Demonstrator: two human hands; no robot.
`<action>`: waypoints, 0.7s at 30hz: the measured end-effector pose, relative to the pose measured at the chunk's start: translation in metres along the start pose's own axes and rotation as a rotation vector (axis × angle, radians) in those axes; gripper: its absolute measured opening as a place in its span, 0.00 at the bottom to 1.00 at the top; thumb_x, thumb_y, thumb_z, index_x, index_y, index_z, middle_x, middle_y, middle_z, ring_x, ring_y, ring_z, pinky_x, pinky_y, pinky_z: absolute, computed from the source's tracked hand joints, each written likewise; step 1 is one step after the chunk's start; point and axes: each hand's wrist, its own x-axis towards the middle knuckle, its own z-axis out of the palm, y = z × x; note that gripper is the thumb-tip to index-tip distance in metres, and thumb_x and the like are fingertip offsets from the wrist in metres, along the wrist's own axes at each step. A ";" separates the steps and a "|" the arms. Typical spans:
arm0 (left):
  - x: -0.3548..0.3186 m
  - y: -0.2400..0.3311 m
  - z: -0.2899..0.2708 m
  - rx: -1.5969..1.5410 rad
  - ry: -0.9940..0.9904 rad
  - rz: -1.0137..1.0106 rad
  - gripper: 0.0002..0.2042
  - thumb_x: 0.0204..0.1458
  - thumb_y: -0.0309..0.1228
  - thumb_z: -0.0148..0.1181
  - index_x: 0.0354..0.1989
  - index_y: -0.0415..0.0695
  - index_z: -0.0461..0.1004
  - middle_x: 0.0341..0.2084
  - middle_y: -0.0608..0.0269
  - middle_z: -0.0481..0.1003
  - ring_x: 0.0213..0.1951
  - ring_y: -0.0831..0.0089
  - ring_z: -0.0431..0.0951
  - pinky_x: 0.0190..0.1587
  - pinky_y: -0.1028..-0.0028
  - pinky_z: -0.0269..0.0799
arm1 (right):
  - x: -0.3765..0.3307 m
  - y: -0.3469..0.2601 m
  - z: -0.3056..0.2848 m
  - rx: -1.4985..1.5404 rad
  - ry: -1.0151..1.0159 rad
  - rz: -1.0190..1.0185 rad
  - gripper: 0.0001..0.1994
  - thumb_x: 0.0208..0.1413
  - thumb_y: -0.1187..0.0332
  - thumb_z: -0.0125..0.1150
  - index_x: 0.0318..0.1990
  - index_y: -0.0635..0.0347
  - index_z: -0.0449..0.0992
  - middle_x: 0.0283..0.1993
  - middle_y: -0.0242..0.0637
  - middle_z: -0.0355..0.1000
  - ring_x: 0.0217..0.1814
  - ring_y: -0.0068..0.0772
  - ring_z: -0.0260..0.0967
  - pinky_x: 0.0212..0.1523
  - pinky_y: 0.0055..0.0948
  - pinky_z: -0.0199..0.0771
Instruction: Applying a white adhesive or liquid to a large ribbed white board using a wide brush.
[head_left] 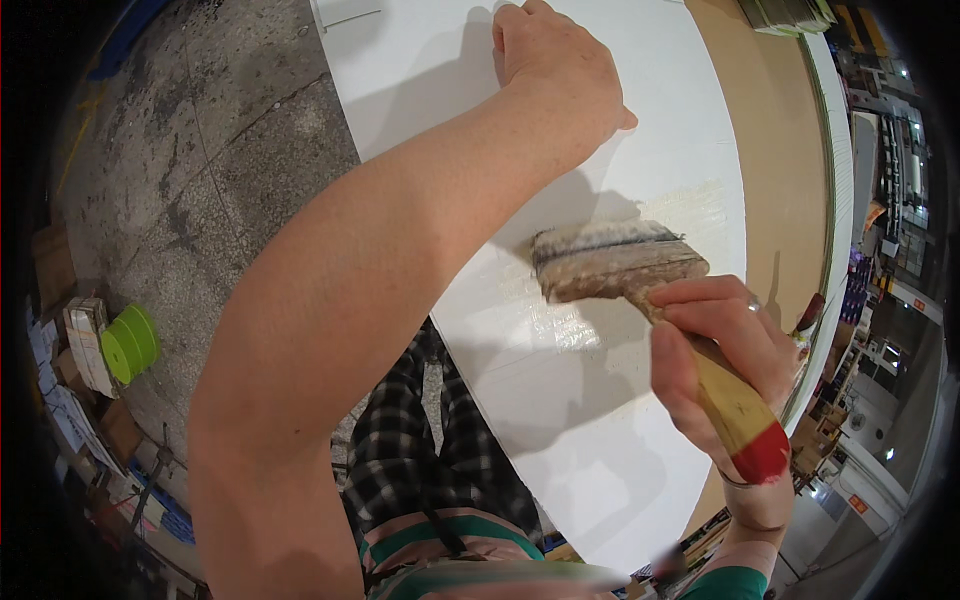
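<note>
My right hand (722,352) grips a wide paintbrush (640,268) by its yellow wooden handle with a red end. The brush's dirty bristles press flat on a large white board (560,400), over a glossy wet patch. My left hand (556,62) rests palm down on the far part of the same board, fingers together, holding nothing. My left forearm crosses the board diagonally and hides part of it.
The white board lies on a brown work surface (780,150). To the left is a stained concrete floor (200,170) with a green spool (130,342) and stacked boxes. Shelves and goods fill the far right edge.
</note>
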 end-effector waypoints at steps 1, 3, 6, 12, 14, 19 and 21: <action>0.016 -0.009 0.004 -0.119 -0.285 0.098 0.36 0.52 0.62 0.49 0.47 0.34 0.75 0.45 0.46 0.73 0.51 0.58 0.70 0.56 0.61 0.61 | 0.000 -0.001 0.001 -0.004 -0.071 0.015 0.04 0.46 0.75 0.62 0.26 0.64 0.72 0.33 0.44 0.75 0.28 0.31 0.73 0.28 0.25 0.71; 0.017 -0.006 0.008 -0.238 -0.574 0.194 0.36 0.52 0.62 0.50 0.47 0.35 0.75 0.45 0.46 0.73 0.50 0.58 0.70 0.55 0.61 0.62 | 0.001 0.004 0.002 -0.002 -0.062 -0.112 0.08 0.39 0.76 0.67 0.25 0.64 0.72 0.26 0.43 0.73 0.20 0.32 0.71 0.20 0.23 0.70; 0.000 -0.002 0.002 0.063 -0.137 -0.056 0.35 0.52 0.61 0.50 0.47 0.35 0.75 0.44 0.47 0.74 0.50 0.59 0.70 0.55 0.61 0.62 | 0.002 -0.006 0.008 0.055 0.041 -0.180 0.08 0.39 0.76 0.67 0.24 0.64 0.71 0.26 0.42 0.73 0.17 0.30 0.68 0.18 0.24 0.67; 0.023 -0.019 -0.011 -0.258 -0.582 0.196 0.34 0.51 0.61 0.52 0.46 0.36 0.76 0.40 0.51 0.74 0.46 0.62 0.70 0.51 0.62 0.63 | -0.001 -0.010 0.014 -0.052 -0.098 -0.196 0.09 0.38 0.74 0.68 0.24 0.63 0.72 0.25 0.40 0.72 0.19 0.33 0.70 0.15 0.23 0.64; 0.022 -0.022 -0.012 -0.285 -0.595 0.197 0.33 0.51 0.61 0.52 0.43 0.37 0.77 0.36 0.54 0.74 0.40 0.64 0.69 0.46 0.63 0.63 | 0.002 -0.010 0.018 0.017 0.061 -0.234 0.08 0.38 0.75 0.68 0.24 0.62 0.72 0.25 0.41 0.72 0.15 0.33 0.65 0.14 0.24 0.62; 0.022 -0.023 -0.012 -0.292 -0.601 0.209 0.32 0.51 0.61 0.52 0.41 0.38 0.77 0.31 0.57 0.72 0.36 0.68 0.66 0.40 0.65 0.61 | 0.001 -0.016 0.012 -0.067 -0.189 -0.160 0.05 0.44 0.75 0.63 0.27 0.64 0.72 0.29 0.43 0.75 0.23 0.30 0.71 0.23 0.23 0.70; 0.020 -0.024 -0.012 -0.280 -0.599 0.195 0.32 0.50 0.61 0.53 0.41 0.38 0.77 0.31 0.58 0.71 0.35 0.68 0.65 0.39 0.65 0.60 | 0.004 -0.017 0.013 -0.025 -0.092 -0.191 0.07 0.41 0.75 0.66 0.26 0.64 0.72 0.28 0.44 0.74 0.19 0.31 0.69 0.19 0.23 0.67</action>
